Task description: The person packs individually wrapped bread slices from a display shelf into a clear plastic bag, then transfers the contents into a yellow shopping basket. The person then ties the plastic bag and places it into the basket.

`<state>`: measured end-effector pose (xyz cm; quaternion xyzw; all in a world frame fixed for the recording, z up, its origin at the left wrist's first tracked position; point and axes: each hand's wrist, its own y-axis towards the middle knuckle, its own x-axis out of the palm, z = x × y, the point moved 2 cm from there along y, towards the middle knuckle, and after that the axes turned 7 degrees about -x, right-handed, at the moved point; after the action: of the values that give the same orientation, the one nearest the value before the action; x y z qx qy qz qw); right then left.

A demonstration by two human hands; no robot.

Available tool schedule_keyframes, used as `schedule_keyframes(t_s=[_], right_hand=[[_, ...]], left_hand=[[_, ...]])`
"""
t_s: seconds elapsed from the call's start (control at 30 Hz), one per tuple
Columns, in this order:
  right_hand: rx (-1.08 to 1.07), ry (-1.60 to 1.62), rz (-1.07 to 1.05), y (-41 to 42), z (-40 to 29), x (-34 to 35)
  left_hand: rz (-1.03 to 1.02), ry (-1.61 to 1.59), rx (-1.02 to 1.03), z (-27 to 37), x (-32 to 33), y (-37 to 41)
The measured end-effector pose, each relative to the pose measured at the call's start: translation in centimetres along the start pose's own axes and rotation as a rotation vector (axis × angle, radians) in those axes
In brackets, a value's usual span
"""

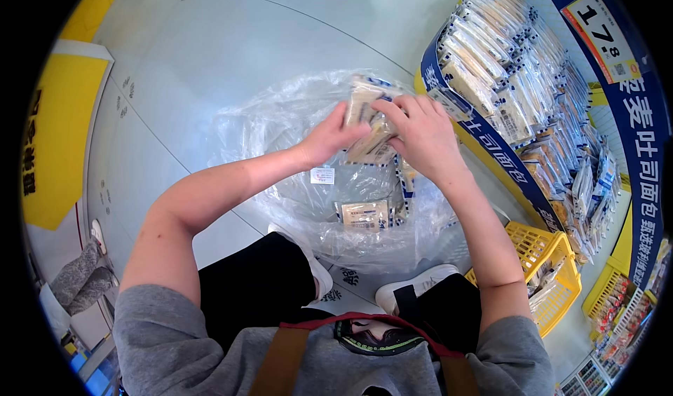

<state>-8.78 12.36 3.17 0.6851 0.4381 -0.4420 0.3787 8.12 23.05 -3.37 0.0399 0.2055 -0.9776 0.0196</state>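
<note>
Between my hands, above a large clear plastic bag (294, 107), are several packaged bread slices (363, 101) in clear wrappers with blue marks. My left hand (334, 136) grips them from the left, thumb across the front. My right hand (420, 128) holds them from the right with curled fingers; its fingertips are partly hidden among the wrappers. The bag lies spread wide on the floor between my feet. Inside it, a flat bread packet (364, 214) lies near the front, with more packets at the right side. A small white label (322, 176) with writing shows towards the bag's left.
A blue-and-yellow display bin (489, 143) full of wrapped bread stands at the right. Below it, a yellow plastic basket (554, 291) holds packets. A yellow-and-white stand (63, 133) is at the left, with a person's leg (79, 280) below it. My shoes flank the bag's near edge.
</note>
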Motion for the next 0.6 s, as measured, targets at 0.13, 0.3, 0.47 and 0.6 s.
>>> schedule_keyframes(t_s=[0.13,0.3,0.47,0.6], right_hand=[[0.155,0.472,0.084,0.3,0.3,-0.1],[0.409,0.789,-0.066,0.0,1.2,1.4],[0.516,1.114,0.015,-0.5,2.4,4.0],[0.497,0.93,0.28,0.0,1.1,4.7]], left_hand=[[-0.086,0.008,-0.037,0.4,1.1,-0.4],[-0.075,0.069,-0.216,1.3,1.5,-1.5],[-0.082,-0.051,-0.13,-0.9,1.8,-1.5],[-0.024,-0.021,-0.096,-0.5,2.7,-2.1]])
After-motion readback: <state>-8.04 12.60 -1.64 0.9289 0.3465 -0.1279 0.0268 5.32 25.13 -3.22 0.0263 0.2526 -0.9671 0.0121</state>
